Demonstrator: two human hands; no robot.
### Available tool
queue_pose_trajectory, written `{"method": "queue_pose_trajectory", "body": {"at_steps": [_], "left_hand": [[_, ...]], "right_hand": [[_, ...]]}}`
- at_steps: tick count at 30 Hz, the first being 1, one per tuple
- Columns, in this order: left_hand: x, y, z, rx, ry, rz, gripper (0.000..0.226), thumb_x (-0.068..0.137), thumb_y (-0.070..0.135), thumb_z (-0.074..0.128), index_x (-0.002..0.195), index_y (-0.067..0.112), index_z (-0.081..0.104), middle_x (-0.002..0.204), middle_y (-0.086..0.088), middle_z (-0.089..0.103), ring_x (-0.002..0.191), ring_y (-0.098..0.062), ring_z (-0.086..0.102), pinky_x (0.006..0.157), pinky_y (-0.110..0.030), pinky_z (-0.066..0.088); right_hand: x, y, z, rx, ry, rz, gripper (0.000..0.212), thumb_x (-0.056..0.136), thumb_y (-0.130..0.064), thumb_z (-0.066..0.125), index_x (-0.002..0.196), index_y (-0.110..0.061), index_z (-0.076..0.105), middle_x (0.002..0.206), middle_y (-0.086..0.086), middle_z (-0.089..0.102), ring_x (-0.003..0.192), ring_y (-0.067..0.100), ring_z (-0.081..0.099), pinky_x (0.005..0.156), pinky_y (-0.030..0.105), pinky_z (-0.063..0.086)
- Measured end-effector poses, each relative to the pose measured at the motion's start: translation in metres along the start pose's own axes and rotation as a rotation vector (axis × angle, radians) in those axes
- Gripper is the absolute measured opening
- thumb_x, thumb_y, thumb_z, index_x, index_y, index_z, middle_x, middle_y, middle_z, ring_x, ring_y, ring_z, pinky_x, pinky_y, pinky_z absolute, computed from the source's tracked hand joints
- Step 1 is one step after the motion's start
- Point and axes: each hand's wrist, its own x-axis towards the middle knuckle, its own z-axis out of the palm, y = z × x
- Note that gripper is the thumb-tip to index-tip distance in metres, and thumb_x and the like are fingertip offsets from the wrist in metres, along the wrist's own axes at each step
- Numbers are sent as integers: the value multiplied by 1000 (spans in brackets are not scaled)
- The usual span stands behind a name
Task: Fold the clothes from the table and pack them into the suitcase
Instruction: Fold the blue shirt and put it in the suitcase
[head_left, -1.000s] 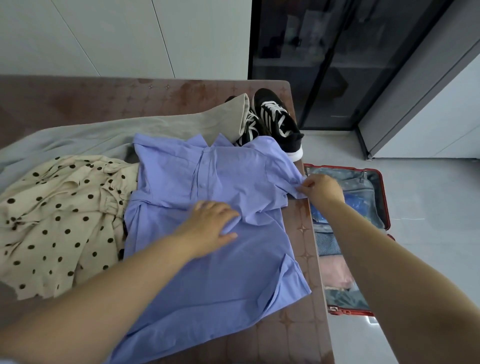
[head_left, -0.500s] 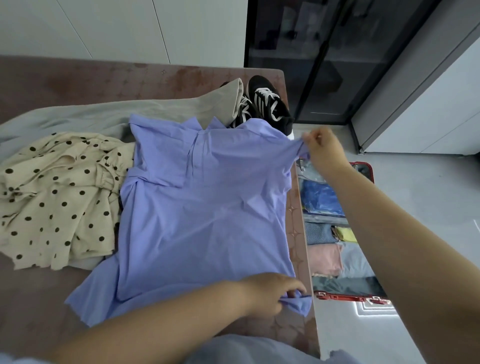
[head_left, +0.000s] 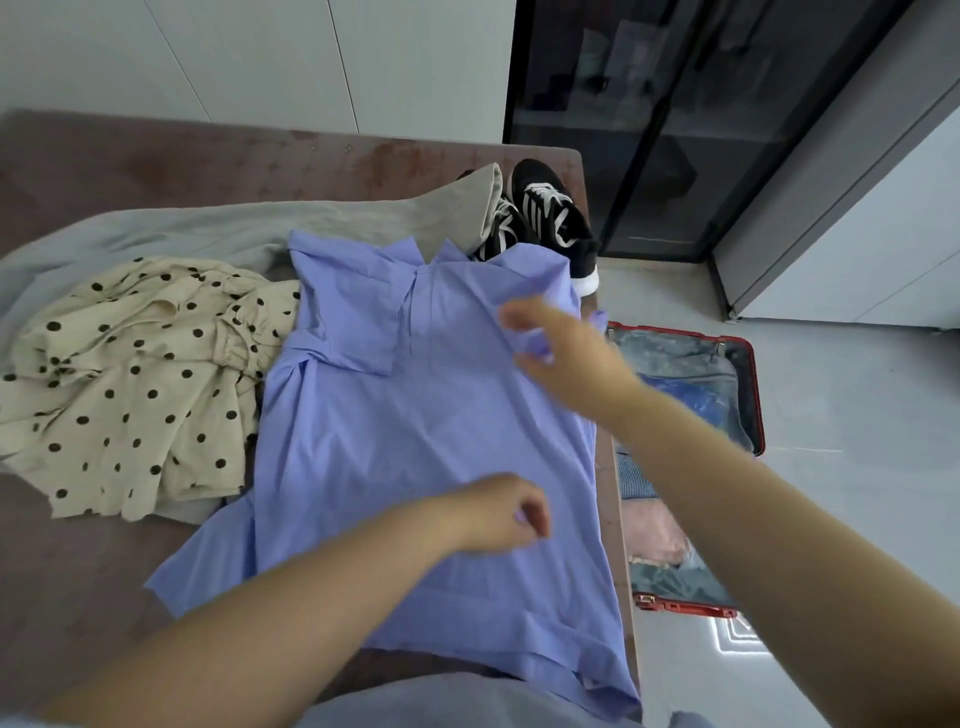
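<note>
**Blue shirt lying lengthwise by the right edge, both hands on its right side**

A blue shirt (head_left: 415, 441) lies spread flat on a brown surface (head_left: 208, 166). Its collar points to the far edge and its hem to the near edge, so its long axis runs straight away from the person. Its right side lies along the right edge of the surface.

The right hand (head_left: 561, 353) is raised above the shirt's upper right, near the shoulder. It is blurred, with fingers curled around a bunch of sleeve cloth. The left hand (head_left: 498, 512) sits lower, over the middle of the shirt, closer to the hem. Its fingers are curled, and a sliver of blue cloth shows at the fingertips, so it seems to pinch the fabric.

Both hands hold the same right side, one near each end of the long axis. The fold probably goes leftward across the shirt's width, toward the middle.

An open red suitcase (head_left: 756, 395) lies on the floor, just beyond the right edge. A cream polka-dot garment (head_left: 130, 374) lies left of the shirt. A grey garment (head_left: 260, 223) and black sneakers (head_left: 550, 218) lie beyond it.
</note>
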Motion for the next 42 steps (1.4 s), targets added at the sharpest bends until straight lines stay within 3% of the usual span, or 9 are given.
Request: {"method": "queue_pose_trajectory", "body": {"at_steps": [6,13,18,24,25,28,32,35,42], "left_hand": [[-17,-66,-99,353,165,-393,20,87,9,50,91,12,69,105,-9,68,96,-25,62,75,-25,44],[33,-50,-115,48,494,-32,37,93,6,47,127,21,51,123,-1,50,113,-20,51,99,-35,42],[87,-20,-90,75,421,-136,55,95,33,47,145,27,25,152,-5,17,131,-27,38,104,-36,35],[116,-26,-93,-250,696,-397,15,81,10,59,90,8,48,95,-13,62,116,-29,50,76,-35,45],[115,-33,-96,-296,707,-369,12,79,4,57,80,12,47,80,-8,60,76,-12,38,70,-31,43],[100,-50,-107,-394,753,-273,15,80,1,56,88,14,53,70,9,52,74,-19,53,61,-24,40],[66,-76,-133,-193,703,-130,29,83,6,64,110,6,56,84,4,57,80,-19,54,77,-28,44],[38,-106,-168,100,893,-63,35,79,5,68,112,-3,57,106,-18,62,98,-33,58,87,-37,42],[12,-152,-244,74,1058,-434,68,84,18,67,139,2,31,137,-27,36,122,-39,41,99,-38,33]], "right_hand": [[-32,38,51,58,89,33,32,74,3,64,105,-6,63,111,10,57,108,18,48,97,18,36],[-8,87,39,-174,37,490,61,86,-10,54,141,-12,29,141,9,38,123,36,35,102,41,31],[9,97,30,-414,-89,442,34,80,-16,57,114,-15,56,109,7,63,105,35,48,93,36,30],[-12,114,29,-430,233,75,24,62,-6,50,84,-13,55,77,9,57,77,31,49,82,34,30],[-16,114,26,-417,276,32,24,63,-8,47,86,-16,51,78,9,55,76,29,45,77,33,32],[-27,114,22,-428,193,-90,22,67,-8,47,85,-20,50,78,8,57,75,21,39,75,31,33],[-29,104,20,-347,-335,-40,20,71,-17,61,87,-24,70,86,-8,68,82,14,58,109,27,20],[-1,88,16,-120,-101,110,25,79,-12,66,103,-17,67,108,3,59,92,21,59,89,35,46],[97,40,15,-15,176,441,47,86,-25,64,123,-7,41,111,5,50,90,22,49,74,30,37]]}}
